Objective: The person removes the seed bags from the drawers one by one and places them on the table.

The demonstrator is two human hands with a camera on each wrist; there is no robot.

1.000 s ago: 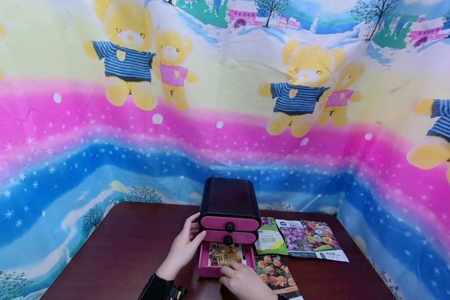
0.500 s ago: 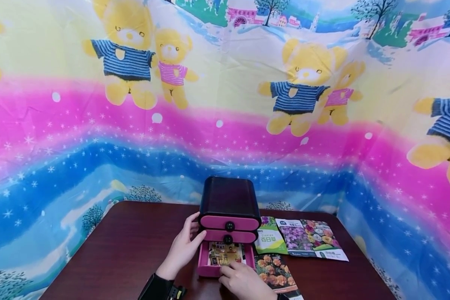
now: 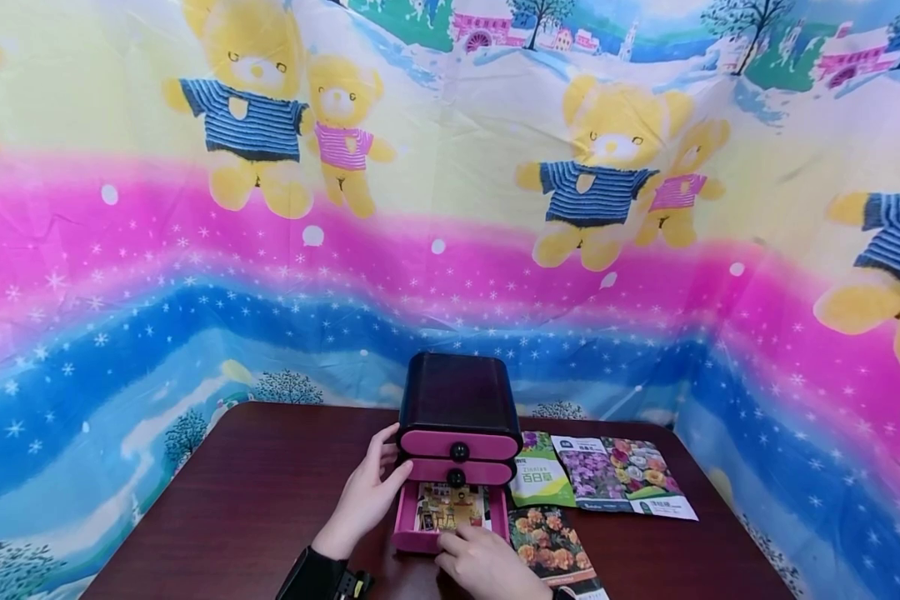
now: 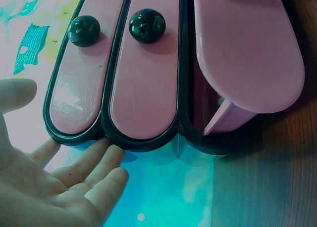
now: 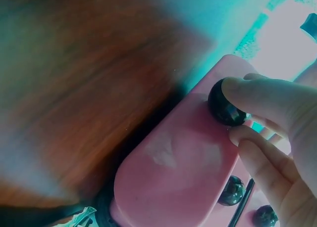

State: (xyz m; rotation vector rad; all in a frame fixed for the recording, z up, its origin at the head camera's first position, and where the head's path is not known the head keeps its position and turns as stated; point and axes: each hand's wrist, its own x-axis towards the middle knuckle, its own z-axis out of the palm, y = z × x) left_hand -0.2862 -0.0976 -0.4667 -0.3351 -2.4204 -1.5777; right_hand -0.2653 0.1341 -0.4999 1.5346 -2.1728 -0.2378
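A small black cabinet (image 3: pixel 461 392) with pink drawer fronts stands on the table. Its bottom drawer (image 3: pixel 420 543) is pulled out, and a printed picture card (image 3: pixel 446 507) lies in it. My left hand (image 3: pixel 363 500) rests against the cabinet's left side, fingers spread; in the left wrist view its fingertips touch the black casing. At the front of the pulled-out drawer, my right hand (image 3: pixel 487 562) pinches the round black knob (image 5: pixel 225 106) between thumb and fingers. The upper drawer (image 3: pixel 427 444) and middle drawer (image 3: pixel 435 472) are closed, each with a black knob.
Right of the cabinet lie flower seed packets: a green one (image 3: pixel 543 479), a purple-flower one (image 3: pixel 592 475), a mixed-colour one (image 3: pixel 648 475), and an orange-flower one (image 3: pixel 551 546) nearer the front. A printed bear curtain (image 3: pixel 450 167) hangs behind the dark wooden table (image 3: pixel 270 467).
The right hand and the pulled-out bottom drawer have shifted very slightly to the left. The left hand keeps its place against the cabinet.
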